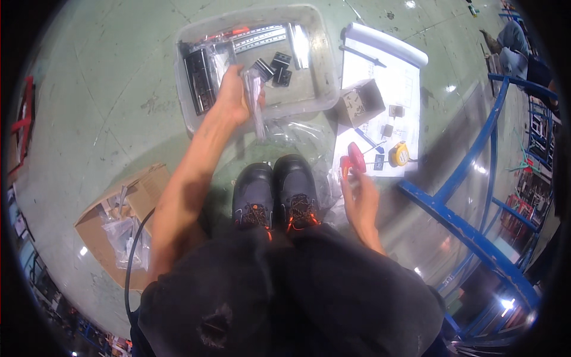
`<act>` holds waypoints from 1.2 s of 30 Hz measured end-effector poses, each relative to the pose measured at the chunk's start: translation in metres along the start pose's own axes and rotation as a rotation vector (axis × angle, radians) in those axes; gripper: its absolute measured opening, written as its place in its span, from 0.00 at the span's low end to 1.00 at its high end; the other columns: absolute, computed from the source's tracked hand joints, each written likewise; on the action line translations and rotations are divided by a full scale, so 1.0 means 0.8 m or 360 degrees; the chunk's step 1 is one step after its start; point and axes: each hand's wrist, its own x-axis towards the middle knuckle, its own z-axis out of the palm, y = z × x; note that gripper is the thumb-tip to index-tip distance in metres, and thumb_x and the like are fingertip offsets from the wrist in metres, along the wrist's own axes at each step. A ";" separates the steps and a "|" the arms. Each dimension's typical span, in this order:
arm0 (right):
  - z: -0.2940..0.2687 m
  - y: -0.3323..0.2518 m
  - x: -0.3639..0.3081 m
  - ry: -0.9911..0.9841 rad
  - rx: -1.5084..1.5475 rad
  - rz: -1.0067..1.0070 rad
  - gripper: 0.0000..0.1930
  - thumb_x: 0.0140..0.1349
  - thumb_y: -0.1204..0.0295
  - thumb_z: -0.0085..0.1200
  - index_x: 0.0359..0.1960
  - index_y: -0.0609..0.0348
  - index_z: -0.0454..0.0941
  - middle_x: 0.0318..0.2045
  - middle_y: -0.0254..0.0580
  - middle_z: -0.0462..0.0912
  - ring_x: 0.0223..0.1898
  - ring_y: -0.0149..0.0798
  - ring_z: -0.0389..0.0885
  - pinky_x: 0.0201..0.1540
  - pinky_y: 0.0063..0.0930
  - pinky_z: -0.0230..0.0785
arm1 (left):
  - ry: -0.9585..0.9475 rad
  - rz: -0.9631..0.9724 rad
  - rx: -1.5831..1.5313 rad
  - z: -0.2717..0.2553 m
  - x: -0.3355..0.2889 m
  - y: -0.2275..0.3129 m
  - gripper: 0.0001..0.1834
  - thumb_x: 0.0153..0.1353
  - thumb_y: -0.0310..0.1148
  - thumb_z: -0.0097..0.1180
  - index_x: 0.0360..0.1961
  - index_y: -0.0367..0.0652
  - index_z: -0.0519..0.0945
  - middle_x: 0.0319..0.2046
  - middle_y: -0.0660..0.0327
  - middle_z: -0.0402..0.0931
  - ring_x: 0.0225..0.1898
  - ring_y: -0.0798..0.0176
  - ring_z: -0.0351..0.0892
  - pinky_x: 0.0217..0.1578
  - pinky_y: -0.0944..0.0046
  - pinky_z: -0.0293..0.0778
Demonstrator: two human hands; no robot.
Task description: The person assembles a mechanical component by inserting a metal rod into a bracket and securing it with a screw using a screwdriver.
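My left hand (234, 98) is closed around a narrow clear plastic bag (254, 98), held upright over the near edge of a translucent plastic bin (324, 98). What the bag contains is too blurred to name. In the bin lie slotted metal rails (260, 38), small black brackets (281, 60) and a long black part (199, 80). My right hand (361, 205) is closed at the fingertips on a small orange-red thing (345, 168) whose kind I cannot make out. Right beside it, a red-handled screwdriver (357, 157) lies on the paper drawing sheets (399, 77).
On the drawings rest a small box (361, 102), a yellow tape measure (400, 153) and small dark pieces (396, 111). A cardboard box (98, 229) with plastic bags stands at left. Blue metal framing (458, 226) fills the right side. Loose clear plastic (297, 132) lies before my shoes (294, 184).
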 end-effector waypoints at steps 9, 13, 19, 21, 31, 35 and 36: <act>0.025 -0.164 0.171 -0.0443 0.0947 -0.0409 0.10 0.59 0.73 0.59 0.40 0.64 0.81 0.41 0.47 0.79 0.35 0.42 0.82 0.39 0.31 0.73 | -0.0367 0.0091 -0.0223 0.003 -0.026 -0.038 0.20 0.74 0.44 0.39 0.47 0.36 0.73 0.39 0.54 0.77 0.42 0.58 0.80 0.48 0.57 0.81; 0.037 -0.163 0.178 -0.0425 0.0715 -0.0519 0.10 0.55 0.70 0.61 0.35 0.62 0.84 0.39 0.47 0.77 0.33 0.42 0.81 0.39 0.33 0.74 | -0.0640 0.0146 -0.0290 -0.020 -0.023 -0.051 0.26 0.72 0.47 0.43 0.56 0.33 0.71 0.51 0.50 0.75 0.47 0.58 0.80 0.51 0.57 0.79; 0.048 -0.154 0.176 -0.0565 0.0479 -0.0401 0.13 0.47 0.67 0.67 0.32 0.63 0.83 0.41 0.47 0.77 0.36 0.41 0.80 0.40 0.35 0.72 | -0.0449 0.0327 -0.0310 -0.007 -0.018 -0.068 0.26 0.74 0.43 0.41 0.62 0.32 0.65 0.60 0.52 0.70 0.63 0.53 0.68 0.61 0.53 0.71; 0.045 -0.160 0.175 -0.0445 0.0262 -0.0420 0.12 0.48 0.66 0.66 0.29 0.63 0.84 0.41 0.48 0.76 0.39 0.50 0.80 0.45 0.41 0.72 | -0.0409 0.0326 -0.0257 0.000 -0.023 -0.069 0.24 0.74 0.39 0.41 0.63 0.31 0.64 0.62 0.51 0.68 0.64 0.53 0.67 0.63 0.51 0.69; 0.041 -0.148 0.178 -0.0559 0.0340 -0.0418 0.15 0.55 0.66 0.59 0.35 0.68 0.84 0.52 0.55 0.73 0.50 0.56 0.78 0.53 0.42 0.69 | -0.0635 0.0528 -0.0444 0.003 -0.024 -0.056 0.23 0.74 0.38 0.37 0.64 0.36 0.61 0.65 0.50 0.63 0.67 0.50 0.62 0.65 0.43 0.65; 0.041 -0.147 0.178 -0.0742 0.0629 -0.0167 0.16 0.60 0.68 0.51 0.39 0.69 0.84 0.57 0.57 0.71 0.53 0.55 0.76 0.55 0.40 0.68 | -0.0676 0.0572 -0.0497 -0.002 -0.026 -0.048 0.23 0.74 0.38 0.37 0.64 0.36 0.61 0.66 0.49 0.62 0.67 0.50 0.62 0.66 0.41 0.64; 0.041 -0.147 0.179 -0.0807 0.0732 -0.0079 0.16 0.61 0.68 0.50 0.39 0.69 0.84 0.57 0.58 0.71 0.54 0.54 0.76 0.55 0.39 0.68 | -0.0689 0.0587 -0.0494 -0.002 -0.028 -0.045 0.23 0.75 0.38 0.36 0.64 0.36 0.61 0.66 0.49 0.61 0.68 0.50 0.61 0.66 0.41 0.63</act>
